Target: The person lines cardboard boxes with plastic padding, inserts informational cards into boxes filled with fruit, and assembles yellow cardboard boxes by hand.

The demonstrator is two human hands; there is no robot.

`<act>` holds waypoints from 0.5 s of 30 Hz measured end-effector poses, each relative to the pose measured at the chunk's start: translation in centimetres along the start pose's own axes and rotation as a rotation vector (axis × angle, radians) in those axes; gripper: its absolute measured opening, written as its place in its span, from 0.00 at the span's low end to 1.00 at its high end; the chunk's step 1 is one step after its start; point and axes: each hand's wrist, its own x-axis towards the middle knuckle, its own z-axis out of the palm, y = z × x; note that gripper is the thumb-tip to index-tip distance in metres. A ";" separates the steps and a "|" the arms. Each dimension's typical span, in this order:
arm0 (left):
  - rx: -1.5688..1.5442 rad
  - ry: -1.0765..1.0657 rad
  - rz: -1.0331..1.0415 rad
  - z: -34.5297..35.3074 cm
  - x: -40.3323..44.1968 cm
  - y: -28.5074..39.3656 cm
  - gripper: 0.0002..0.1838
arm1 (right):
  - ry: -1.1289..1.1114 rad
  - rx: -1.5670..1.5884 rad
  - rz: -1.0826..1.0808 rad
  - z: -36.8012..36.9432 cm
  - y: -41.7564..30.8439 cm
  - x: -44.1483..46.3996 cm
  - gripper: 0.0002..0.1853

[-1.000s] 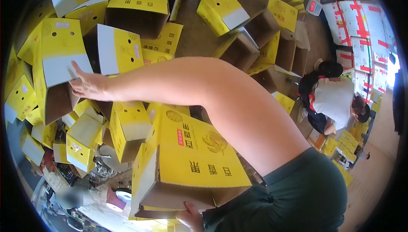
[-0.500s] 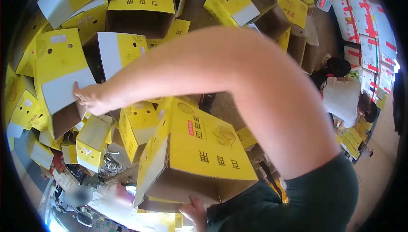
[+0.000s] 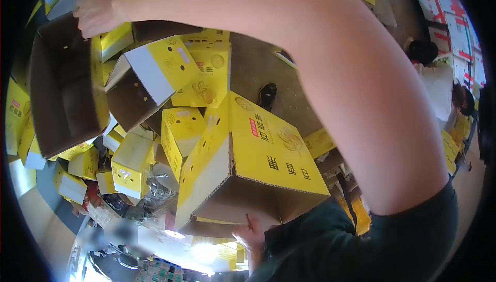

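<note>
My right arm stretches across the view to the upper left, and my right hand (image 3: pixel 97 16) grips the top edge of an open cardboard box (image 3: pixel 64 88). The brown inside of that box faces me. Low in the middle, my left hand (image 3: pixel 251 234) holds the lower rim of a yellow cardboard box (image 3: pixel 271 147), with the thumb over the edge of its open end. Dark Chinese characters, a red label and a fruit drawing are printed on this box. Between the two lies another open yellow-and-white box (image 3: pixel 150 78), touched by neither hand.
Smaller-looking yellow boxes (image 3: pixel 132 163) lie piled below the left box. Clear plastic wrap (image 3: pixel 163 186) sits beside them. At the right, a person in a white top (image 3: pixel 434 88) bends near stacked white boxes with red tape (image 3: pixel 457 36). A dark shoe (image 3: pixel 267 95) shows on the floor.
My right hand has moved up, lifting and tipping the left box so its opening now faces me. The box in my left hand has shifted slightly right in view.
</note>
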 end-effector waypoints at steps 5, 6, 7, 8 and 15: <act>-0.004 0.072 0.125 0.8 0.0 -0.3 0.19 | 0.515 0.215 0.233 -8.2 -3.6 -5.1 0.07; -0.007 0.080 0.116 0.7 -0.3 -0.5 0.18 | 0.411 0.234 0.241 -11.6 -4.0 -7.1 0.07; -0.002 0.067 0.122 0.9 -0.4 -0.9 0.18 | 0.312 0.259 0.249 -15.2 -4.4 -10.1 0.06; 0.020 0.082 0.163 1.3 -0.5 -1.7 0.18 | 0.408 0.264 0.336 -17.2 -5.0 -12.7 0.05; 0.111 0.043 0.091 0.7 -1.1 -6.6 0.23 | -0.156 0.226 0.907 -27.3 -14.1 -38.2 0.08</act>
